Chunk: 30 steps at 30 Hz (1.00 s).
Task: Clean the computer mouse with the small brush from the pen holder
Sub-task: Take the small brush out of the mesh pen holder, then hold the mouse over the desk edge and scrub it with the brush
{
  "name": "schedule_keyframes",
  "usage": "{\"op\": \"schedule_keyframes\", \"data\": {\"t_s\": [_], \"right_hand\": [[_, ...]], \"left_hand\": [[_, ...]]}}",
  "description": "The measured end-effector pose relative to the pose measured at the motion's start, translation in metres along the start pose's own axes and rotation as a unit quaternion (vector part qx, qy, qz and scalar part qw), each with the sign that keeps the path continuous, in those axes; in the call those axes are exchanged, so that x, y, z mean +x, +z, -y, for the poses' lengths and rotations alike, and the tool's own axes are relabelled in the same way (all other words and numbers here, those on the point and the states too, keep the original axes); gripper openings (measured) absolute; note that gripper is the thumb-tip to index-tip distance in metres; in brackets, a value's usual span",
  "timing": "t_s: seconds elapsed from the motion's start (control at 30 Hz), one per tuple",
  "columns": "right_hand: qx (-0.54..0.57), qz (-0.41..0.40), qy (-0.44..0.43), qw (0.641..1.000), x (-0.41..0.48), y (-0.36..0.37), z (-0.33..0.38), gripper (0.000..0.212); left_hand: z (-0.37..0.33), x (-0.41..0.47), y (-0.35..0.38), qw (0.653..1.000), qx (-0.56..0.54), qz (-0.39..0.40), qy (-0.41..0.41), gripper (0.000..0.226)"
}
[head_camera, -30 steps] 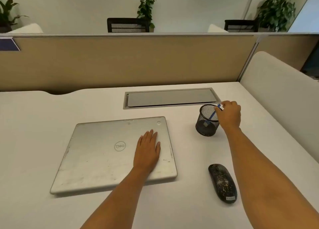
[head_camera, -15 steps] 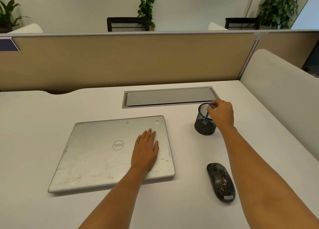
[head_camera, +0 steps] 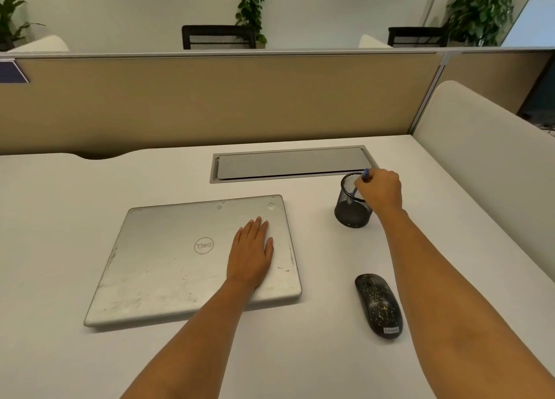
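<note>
A black mesh pen holder point(head_camera: 352, 209) stands on the white desk, right of the laptop. My right hand point(head_camera: 380, 190) is over its rim, fingers pinched on the blue handle of the small brush point(head_camera: 365, 175), whose lower part still sits inside the holder. A black computer mouse point(head_camera: 377, 304) with yellow speckles lies nearer to me, below the holder and beside my right forearm. My left hand point(head_camera: 251, 254) rests flat, fingers together, on the closed silver laptop point(head_camera: 168, 263).
A grey cable-tray lid point(head_camera: 288, 163) is set into the desk behind the laptop and holder. A beige partition point(head_camera: 210, 98) closes the far edge and a padded cream panel point(head_camera: 486, 170) the right side.
My right hand has moved left over the holder's rim and closed on the brush handle. The left hand stays on the laptop.
</note>
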State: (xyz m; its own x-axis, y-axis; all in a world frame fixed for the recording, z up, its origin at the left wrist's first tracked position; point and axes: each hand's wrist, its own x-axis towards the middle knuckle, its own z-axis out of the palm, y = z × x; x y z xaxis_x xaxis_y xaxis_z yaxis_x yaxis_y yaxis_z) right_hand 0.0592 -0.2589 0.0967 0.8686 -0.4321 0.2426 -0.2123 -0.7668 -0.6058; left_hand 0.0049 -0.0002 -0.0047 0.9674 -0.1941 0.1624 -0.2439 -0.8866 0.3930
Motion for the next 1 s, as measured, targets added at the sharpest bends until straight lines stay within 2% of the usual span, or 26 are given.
{"op": "schedule_keyframes", "data": {"t_s": [0.17, 0.33, 0.43, 0.6, 0.77, 1.0], "right_hand": [[0.061, -0.077, 0.007, 0.995, -0.011, -0.023, 0.007, 0.028], [0.134, -0.122, 0.029, 0.983, -0.026, -0.051, 0.012, 0.030], [0.172, -0.130, 0.045, 0.976, -0.036, -0.065, 0.009, 0.032], [0.205, -0.149, 0.065, 0.965, -0.054, -0.082, -0.002, 0.032], [0.208, -0.154, 0.075, 0.963, -0.074, -0.094, -0.016, 0.031], [0.194, -0.156, 0.097, 0.964, -0.094, -0.104, -0.035, 0.031]], "left_hand": [[-0.005, -0.002, -0.002, 1.000, 0.009, 0.008, -0.008, 0.049], [-0.034, -0.014, -0.008, 0.998, -0.057, 0.016, 0.013, 0.055], [-0.064, -0.022, -0.007, 0.992, -0.110, 0.056, 0.035, 0.064], [-0.112, -0.042, 0.001, 0.979, -0.124, 0.117, 0.110, 0.089], [-0.134, -0.058, 0.018, 0.969, -0.120, 0.183, 0.114, 0.106], [-0.143, -0.068, 0.035, 0.965, -0.106, 0.203, 0.126, 0.117]]}}
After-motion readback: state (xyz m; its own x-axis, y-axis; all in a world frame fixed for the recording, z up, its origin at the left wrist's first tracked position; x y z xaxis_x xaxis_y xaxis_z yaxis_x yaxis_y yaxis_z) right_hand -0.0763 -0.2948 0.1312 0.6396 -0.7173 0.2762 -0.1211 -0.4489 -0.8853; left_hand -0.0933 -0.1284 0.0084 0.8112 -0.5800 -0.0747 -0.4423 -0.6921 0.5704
